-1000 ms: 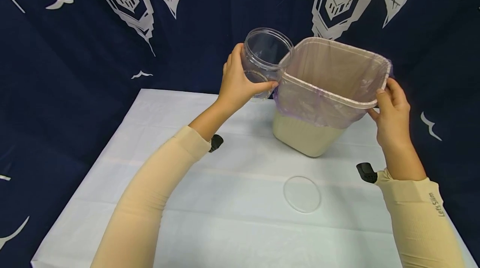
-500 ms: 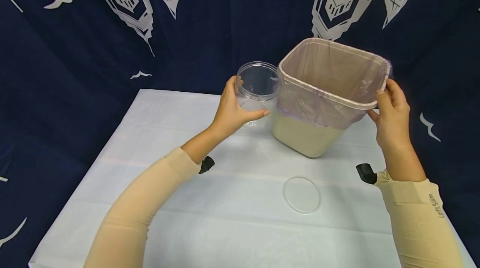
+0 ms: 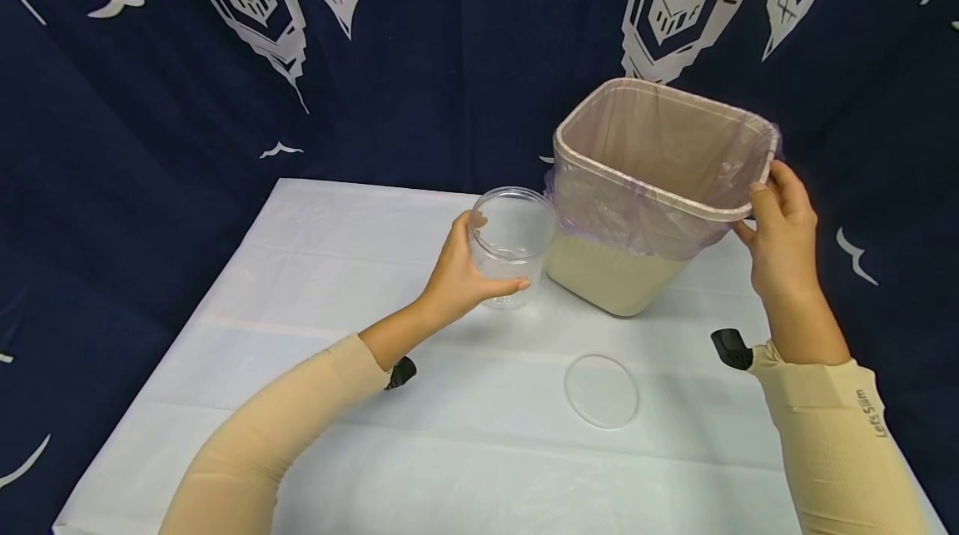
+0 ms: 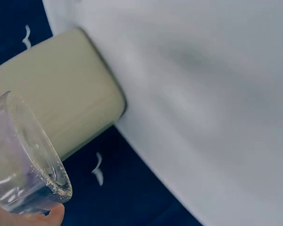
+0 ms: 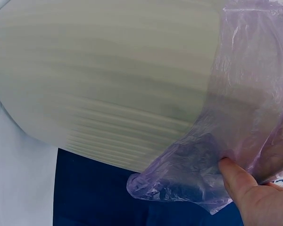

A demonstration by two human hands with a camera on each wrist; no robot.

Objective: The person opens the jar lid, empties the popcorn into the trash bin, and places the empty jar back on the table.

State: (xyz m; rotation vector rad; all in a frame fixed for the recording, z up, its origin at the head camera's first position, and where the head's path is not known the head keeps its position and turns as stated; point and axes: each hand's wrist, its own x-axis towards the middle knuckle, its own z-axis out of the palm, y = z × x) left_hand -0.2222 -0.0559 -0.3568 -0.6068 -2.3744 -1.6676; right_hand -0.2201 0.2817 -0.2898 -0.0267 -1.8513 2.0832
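My left hand (image 3: 459, 275) holds a clear plastic jar (image 3: 517, 240) around its side, thumb across the front. The jar is upright with its mouth uncovered, just left of a cream waste bin (image 3: 610, 273). Small pale crumbs cling around the jar's base (image 4: 49, 183) in the left wrist view. A thin, translucent purple bin liner (image 3: 629, 219) is folded over the bin's rim. My right hand (image 3: 787, 248) grips that rim at the right, thumb pressing the liner (image 5: 250, 89) in the right wrist view. The bin leans toward the right.
A clear round lid or ring (image 3: 566, 389) lies flat on the white-covered table (image 3: 449, 452), in front of the bin. A dark blue curtain (image 3: 419, 86) with white city prints hangs behind and at the sides.
My left hand has lowered the jar from beside the bin's rim toward the table, coming nearer to me. The right hand and the bin stay nearly still.
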